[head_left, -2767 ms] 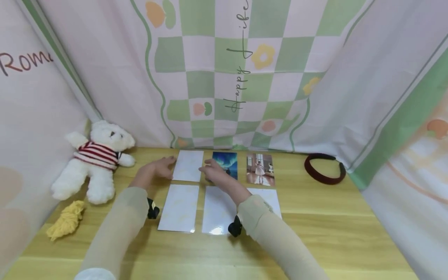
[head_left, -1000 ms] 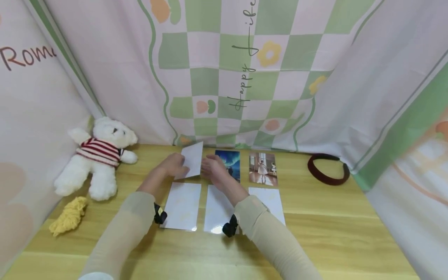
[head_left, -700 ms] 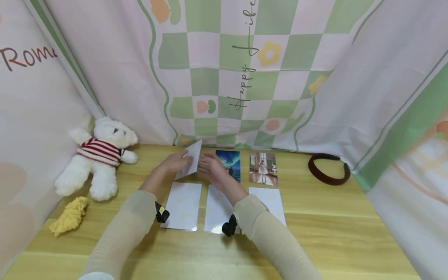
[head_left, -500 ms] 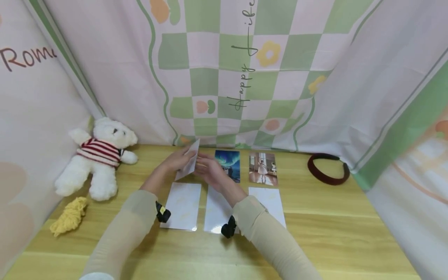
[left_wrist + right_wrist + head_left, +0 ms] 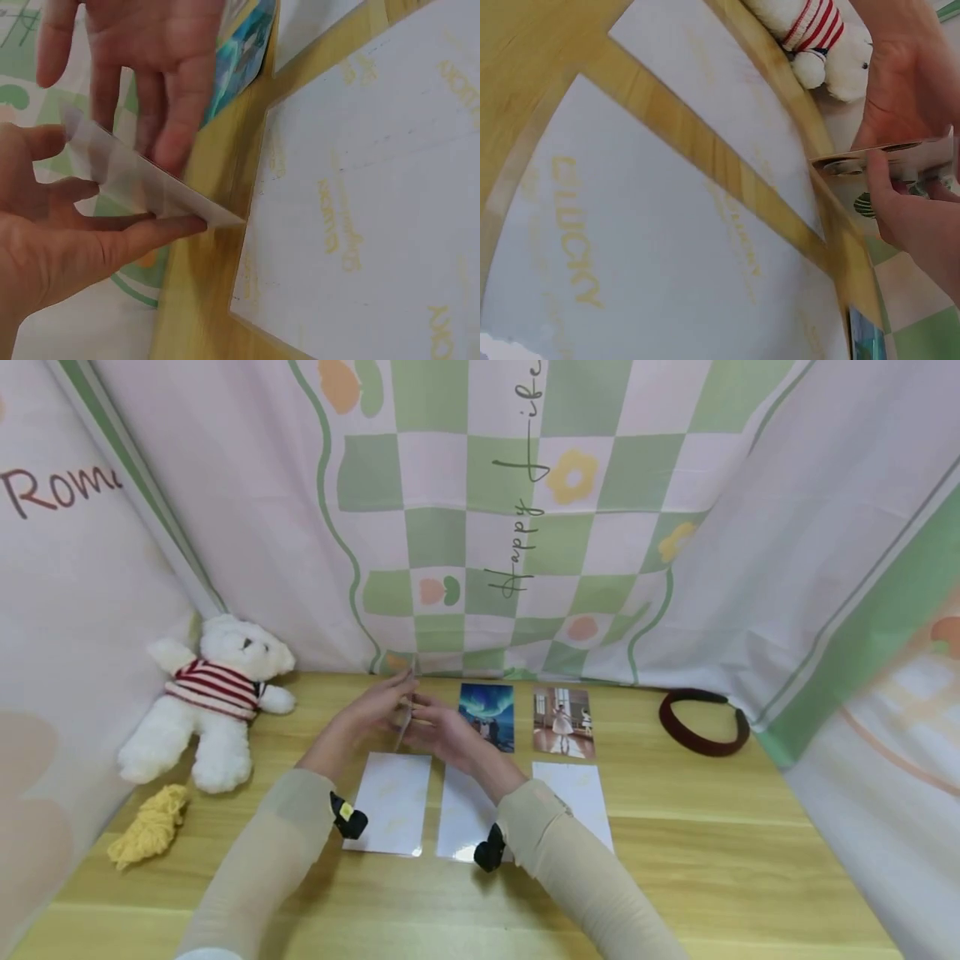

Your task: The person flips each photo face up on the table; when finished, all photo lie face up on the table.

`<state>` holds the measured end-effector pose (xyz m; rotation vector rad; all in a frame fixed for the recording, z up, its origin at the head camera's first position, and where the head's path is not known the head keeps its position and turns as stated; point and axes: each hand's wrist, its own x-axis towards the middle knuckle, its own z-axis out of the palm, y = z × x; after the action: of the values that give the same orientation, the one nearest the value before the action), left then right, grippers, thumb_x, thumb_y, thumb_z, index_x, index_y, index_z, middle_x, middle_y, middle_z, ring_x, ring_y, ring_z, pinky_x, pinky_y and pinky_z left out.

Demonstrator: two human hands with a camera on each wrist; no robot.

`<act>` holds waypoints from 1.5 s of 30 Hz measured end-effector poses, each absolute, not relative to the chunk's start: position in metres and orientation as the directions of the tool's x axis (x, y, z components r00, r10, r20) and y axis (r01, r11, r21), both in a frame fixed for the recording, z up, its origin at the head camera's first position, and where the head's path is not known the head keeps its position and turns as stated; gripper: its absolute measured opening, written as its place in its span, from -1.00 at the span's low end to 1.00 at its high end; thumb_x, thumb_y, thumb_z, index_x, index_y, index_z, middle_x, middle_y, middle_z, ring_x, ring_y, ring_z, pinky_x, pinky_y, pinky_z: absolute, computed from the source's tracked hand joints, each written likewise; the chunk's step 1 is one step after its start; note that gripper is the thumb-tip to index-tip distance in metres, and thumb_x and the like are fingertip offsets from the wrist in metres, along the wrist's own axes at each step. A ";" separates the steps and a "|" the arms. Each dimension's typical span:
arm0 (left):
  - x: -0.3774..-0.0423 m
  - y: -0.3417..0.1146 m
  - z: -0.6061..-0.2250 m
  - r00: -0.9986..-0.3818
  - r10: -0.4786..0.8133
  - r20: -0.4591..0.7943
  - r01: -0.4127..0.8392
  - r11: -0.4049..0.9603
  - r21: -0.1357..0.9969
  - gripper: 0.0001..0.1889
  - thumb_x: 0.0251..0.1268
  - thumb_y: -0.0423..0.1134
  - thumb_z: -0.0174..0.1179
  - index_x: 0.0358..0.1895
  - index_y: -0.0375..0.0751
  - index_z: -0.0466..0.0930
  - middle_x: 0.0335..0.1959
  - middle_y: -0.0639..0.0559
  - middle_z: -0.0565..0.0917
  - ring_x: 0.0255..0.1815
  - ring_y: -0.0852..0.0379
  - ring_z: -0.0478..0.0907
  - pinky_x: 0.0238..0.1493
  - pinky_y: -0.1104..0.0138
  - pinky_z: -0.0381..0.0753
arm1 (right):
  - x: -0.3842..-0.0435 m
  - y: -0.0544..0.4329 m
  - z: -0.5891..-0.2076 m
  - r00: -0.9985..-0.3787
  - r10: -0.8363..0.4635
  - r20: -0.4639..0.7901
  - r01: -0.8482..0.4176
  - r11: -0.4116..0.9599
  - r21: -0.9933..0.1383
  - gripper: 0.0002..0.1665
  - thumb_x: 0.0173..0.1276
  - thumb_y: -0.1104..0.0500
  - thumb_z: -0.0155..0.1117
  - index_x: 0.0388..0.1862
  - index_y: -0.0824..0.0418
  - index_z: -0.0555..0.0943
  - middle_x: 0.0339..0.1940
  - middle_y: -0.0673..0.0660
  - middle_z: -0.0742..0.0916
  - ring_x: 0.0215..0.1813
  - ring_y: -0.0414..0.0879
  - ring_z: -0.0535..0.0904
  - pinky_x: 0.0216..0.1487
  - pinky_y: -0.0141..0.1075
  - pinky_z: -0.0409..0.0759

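A photo [image 5: 405, 718] stands on edge between my two hands above the far left of the table, nearly edge-on in the head view. My left hand [image 5: 367, 706] holds it; in the left wrist view those fingers lie against its white back [image 5: 127, 171]. My right hand [image 5: 453, 735] reaches in from the other side, its fingers extended and touching the picture side [image 5: 919, 157], which shows in the right wrist view. To the right lie a photo of green northern lights [image 5: 486, 714] and one of a ballet dancer [image 5: 562, 720], both face up.
Nearer me lie a white face-down photo [image 5: 392, 806], a second one [image 5: 459, 814] partly under the right arm, and a third [image 5: 577, 802]. A white teddy bear [image 5: 213, 693] and yellow yarn [image 5: 150, 827] sit left; a dark red headband [image 5: 701, 722] lies right.
The far left photo lay flat at first. My left hand has raised it and swung it from facing up to upright. My right hand has shifted left to meet it.
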<state>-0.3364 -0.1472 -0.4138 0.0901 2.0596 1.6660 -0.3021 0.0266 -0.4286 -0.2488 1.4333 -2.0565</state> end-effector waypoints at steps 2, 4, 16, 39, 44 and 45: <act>-0.338 -0.149 -0.414 -0.873 0.358 -0.332 -0.281 0.188 0.941 -0.28 0.74 0.03 -0.28 0.72 0.07 -0.43 0.75 -0.31 -0.23 0.74 -0.42 -0.13 0.58 -0.30 0.29 | -0.302 0.026 -0.431 -0.779 -0.591 -0.209 0.372 -0.168 -0.913 -0.23 0.65 0.24 -0.14 0.74 0.20 -0.09 0.73 0.35 0.13 0.71 0.34 0.14 0.73 0.17 0.16; -0.340 -0.152 -0.416 -0.873 0.354 -0.336 -0.318 0.111 0.942 -0.31 0.75 -0.01 -0.30 0.72 0.08 -0.40 0.75 -0.33 -0.21 0.73 -0.38 -0.06 0.62 -0.25 0.28 | -0.301 0.026 -0.432 -0.768 -0.598 -0.230 0.361 -0.106 -0.927 -0.22 0.65 0.24 -0.12 0.75 0.14 -0.07 0.74 0.33 0.12 0.71 0.32 0.15 0.72 0.16 0.19; -0.342 -0.168 -0.419 -0.918 0.248 -0.309 -0.335 -0.069 0.940 -0.39 0.74 -0.22 -0.34 0.73 -0.02 -0.19 0.48 -0.32 0.34 0.08 0.12 0.55 -0.10 0.44 0.75 | -0.299 0.026 -0.435 -0.746 -0.597 -0.296 0.184 0.242 -0.953 -0.23 0.61 0.11 0.04 0.72 0.01 0.11 0.76 0.24 0.08 0.73 0.15 0.12 0.76 0.08 0.14; -0.341 -0.172 -0.452 -0.978 -0.199 -0.062 -0.155 0.496 0.854 -0.67 0.30 -0.47 0.12 0.10 -0.46 0.64 0.11 -0.45 0.69 0.02 -0.20 0.64 -0.16 0.34 0.67 | -0.301 0.028 -0.438 -0.773 -0.583 -0.250 -0.304 0.686 -0.661 -0.37 0.61 -0.02 0.00 0.55 0.23 0.42 0.71 0.27 0.28 0.74 0.25 0.09 0.77 0.16 0.01; -0.340 -0.172 -0.454 -0.989 -0.118 -0.087 -0.142 0.618 0.773 -0.58 0.21 -0.42 0.17 0.15 -0.49 0.63 0.19 -0.44 0.66 0.21 -0.30 0.59 0.30 0.01 0.65 | -0.301 0.026 -0.440 -0.751 -0.619 -0.229 -0.423 0.717 -0.554 -0.37 0.62 -0.01 -0.04 0.50 0.30 0.46 0.66 0.31 0.36 0.71 0.22 0.18 0.76 0.15 0.02; -0.340 -0.172 -0.454 -0.991 -0.101 -0.090 -0.134 0.649 0.749 -0.54 0.18 -0.41 0.18 0.18 -0.49 0.61 0.20 -0.44 0.65 0.22 -0.30 0.58 0.33 -0.02 0.62 | -0.301 0.026 -0.440 -0.749 -0.623 -0.227 -0.432 0.718 -0.545 -0.37 0.62 -0.01 -0.05 0.50 0.30 0.46 0.65 0.31 0.38 0.71 0.20 0.19 0.76 0.15 0.02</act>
<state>-0.3399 -0.1718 -0.4541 -0.2008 2.8161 1.2847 -0.3011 0.0255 -0.4401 -0.8139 2.5266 -0.6602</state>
